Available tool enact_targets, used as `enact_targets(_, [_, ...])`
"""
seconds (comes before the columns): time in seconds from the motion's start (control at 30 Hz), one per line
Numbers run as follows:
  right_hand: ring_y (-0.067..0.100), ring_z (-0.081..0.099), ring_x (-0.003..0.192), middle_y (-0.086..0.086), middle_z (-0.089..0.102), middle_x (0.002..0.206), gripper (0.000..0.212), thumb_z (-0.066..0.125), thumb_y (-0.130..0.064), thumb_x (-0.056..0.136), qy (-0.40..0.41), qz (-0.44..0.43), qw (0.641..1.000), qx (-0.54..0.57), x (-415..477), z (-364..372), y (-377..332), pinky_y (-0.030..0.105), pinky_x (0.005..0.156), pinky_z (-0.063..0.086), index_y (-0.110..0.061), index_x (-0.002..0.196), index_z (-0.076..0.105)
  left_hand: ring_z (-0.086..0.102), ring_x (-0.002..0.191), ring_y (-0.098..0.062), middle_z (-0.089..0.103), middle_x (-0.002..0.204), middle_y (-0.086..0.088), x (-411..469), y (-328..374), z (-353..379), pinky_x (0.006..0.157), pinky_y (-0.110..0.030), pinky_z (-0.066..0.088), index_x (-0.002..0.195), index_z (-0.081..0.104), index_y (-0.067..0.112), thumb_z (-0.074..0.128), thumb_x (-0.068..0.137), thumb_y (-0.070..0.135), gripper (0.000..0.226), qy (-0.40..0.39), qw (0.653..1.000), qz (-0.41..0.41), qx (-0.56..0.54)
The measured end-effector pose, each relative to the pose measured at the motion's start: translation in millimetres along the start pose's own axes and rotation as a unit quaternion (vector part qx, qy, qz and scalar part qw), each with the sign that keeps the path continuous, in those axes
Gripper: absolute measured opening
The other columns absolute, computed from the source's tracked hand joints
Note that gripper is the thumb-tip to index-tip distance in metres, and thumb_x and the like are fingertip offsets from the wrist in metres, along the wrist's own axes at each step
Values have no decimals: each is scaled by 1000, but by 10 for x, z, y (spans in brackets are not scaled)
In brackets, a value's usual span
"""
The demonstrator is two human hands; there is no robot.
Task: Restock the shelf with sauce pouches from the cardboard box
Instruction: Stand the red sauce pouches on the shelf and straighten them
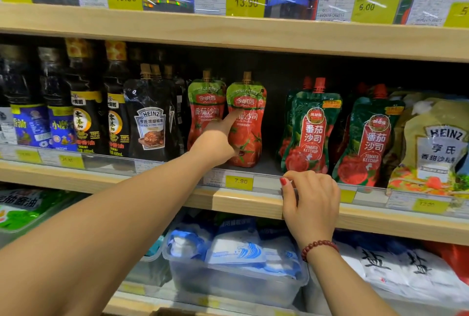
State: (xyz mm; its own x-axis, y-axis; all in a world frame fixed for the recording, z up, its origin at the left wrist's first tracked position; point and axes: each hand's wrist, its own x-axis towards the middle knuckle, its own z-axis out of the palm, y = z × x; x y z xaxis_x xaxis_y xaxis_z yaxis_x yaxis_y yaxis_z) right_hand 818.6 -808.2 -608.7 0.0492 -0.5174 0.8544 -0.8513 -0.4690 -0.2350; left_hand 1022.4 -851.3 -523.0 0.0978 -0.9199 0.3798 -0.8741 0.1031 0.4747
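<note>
On wooden shelf [63, 176], left fingers [232, 116] press pouch [250, 135]; right fingers [304, 176] seemingly grip shelf edge [241, 201].

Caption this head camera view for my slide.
Left grip touches a tomato sauce pouch on the shelf; right grip holds the price rail.

The shelf [241, 204] is pale, matt, smooth wood; the ketchup pouches [247, 118] are glossy plastic; at 6 o'clock sits a clear shiny plastic tub [228, 290].
</note>
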Motion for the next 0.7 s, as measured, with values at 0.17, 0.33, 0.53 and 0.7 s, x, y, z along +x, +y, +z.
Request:
enact_targets(0.17, [22, 48, 80, -9, 55, 73, 5, 60, -22, 86, -61, 33, 997, 31, 49, -125, -46, 26, 77, 22, -25, 84, 63, 54, 102, -17, 59, 117, -2, -421, -24, -253, 90, -34, 48, 126, 54, 23, 72, 79, 31, 51, 34, 999, 32, -25])
enact_targets(0.33, [28, 51, 105, 3, 66, 104, 27, 65, -23, 81, -154, 56, 984, 65, 80, -327, -125, 36, 90, 36, -17, 108, 66, 58, 84, -8, 65, 92, 4, -1083, -37, -337, 80, -24, 47, 95, 71, 20, 74, 78, 27, 18, 70, 991, 32, -110])
enact_targets(0.53, [26, 56, 101, 4, 65, 104, 22, 63, -19, 79, -172, -3, 967, 189, -583, -355, -472, 26, 87, 34, -15, 99, 68, 61, 87, -14, 67, 93, 0, -1891, -441, -11, 69, -8, 38, 97, 72, 16, 75, 76, 18, 22, 19, 994, 0, -104])
enact_targets(0.7, [25, 55, 100, 4, 62, 100, 23, 62, -19, 76, -309, -13, 916, 254, -1576, -199, -647, 26, 86, 36, -16, 99, 66, 60, 99, -24, 65, 100, -9, -2578, -997, 385, 80, -23, 39, 104, 71, 15, 75, 74, 17, 30, -74, 995, -60, -27])
